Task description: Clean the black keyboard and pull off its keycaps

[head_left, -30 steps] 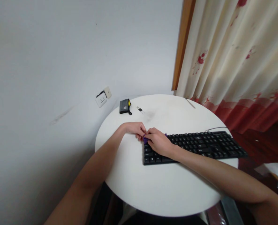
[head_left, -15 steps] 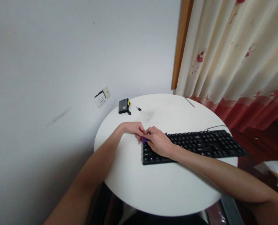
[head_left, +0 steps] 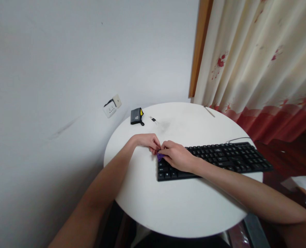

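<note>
A black keyboard [head_left: 220,160] lies on the round white table [head_left: 189,206], reaching toward its right edge. Over the keyboard's upper left corner, my right hand [head_left: 178,156] is closed on a small purple cloth [head_left: 160,157], part of which sticks out below the fingers onto the left keys. My left hand [head_left: 149,142] is at that same corner with its fingers curled in a pinch, close to the right fingertips. What the left fingers grip, if anything, is hidden.
A small grey pouch [head_left: 136,116] with a yellow bit and a small black-and-white item [head_left: 153,119] sit at the back left. A thin stick [head_left: 209,112] lies near the back right edge. Wall sockets [head_left: 109,109] and a curtain [head_left: 245,69] stand beyond the table.
My right hand has shifted slightly to the right, and more of the purple cloth shows below its fingers. The purple tip beyond the right hand is out of sight now. My left hand barely moved.
</note>
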Tool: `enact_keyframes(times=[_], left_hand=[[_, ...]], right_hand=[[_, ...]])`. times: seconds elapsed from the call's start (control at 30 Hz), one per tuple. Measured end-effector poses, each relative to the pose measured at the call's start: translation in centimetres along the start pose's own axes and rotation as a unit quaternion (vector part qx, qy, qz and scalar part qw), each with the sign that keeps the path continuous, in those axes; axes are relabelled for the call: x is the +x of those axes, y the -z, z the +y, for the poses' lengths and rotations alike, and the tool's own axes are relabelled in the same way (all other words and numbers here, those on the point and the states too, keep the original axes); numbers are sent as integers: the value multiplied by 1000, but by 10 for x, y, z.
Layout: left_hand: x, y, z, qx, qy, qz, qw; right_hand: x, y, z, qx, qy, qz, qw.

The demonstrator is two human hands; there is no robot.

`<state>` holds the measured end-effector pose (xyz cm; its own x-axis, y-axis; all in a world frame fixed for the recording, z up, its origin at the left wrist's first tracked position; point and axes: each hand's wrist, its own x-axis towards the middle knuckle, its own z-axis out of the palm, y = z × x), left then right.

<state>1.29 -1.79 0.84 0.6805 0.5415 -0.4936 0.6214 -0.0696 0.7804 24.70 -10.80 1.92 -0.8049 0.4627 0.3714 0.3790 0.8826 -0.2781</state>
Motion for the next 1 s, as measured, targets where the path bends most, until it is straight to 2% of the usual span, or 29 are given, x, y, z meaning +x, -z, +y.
enact_keyframes(times=[0.13, 0.3, 0.37, 0.43, 0.57, 0.67, 0.83, 1.0], left_hand=[[2, 2, -3, -8, 7, 4, 1000], [3, 3, -7, -15, -7, 2, 1000], [3, 3, -7, -19, -8, 5, 1000], [3, 2, -6, -20, -7, 7, 1000], [3, 0, -4, -8, -3, 17, 1000], [4, 0, -4, -7, 8, 17, 1000], [3, 1, -5, -19, 2, 13, 1000], [2, 2, -4, -28, -3, 10, 1000]], right_hand=[[0, -4, 2, -8, 12, -39, 999], [-3, -4, -2, 29, 92, -89, 991], [-3, -2, -2, 56, 107, -89, 989], [-2, -1, -2, 80, 83, -55, 992], [0, -3, 2, 66, -26, 27, 997], [1, -5, 4, 24, -61, 10, 998], [-2, -5, -1, 31, 35, -78, 996], [-4, 3, -8, 141, 153, -116, 971]])
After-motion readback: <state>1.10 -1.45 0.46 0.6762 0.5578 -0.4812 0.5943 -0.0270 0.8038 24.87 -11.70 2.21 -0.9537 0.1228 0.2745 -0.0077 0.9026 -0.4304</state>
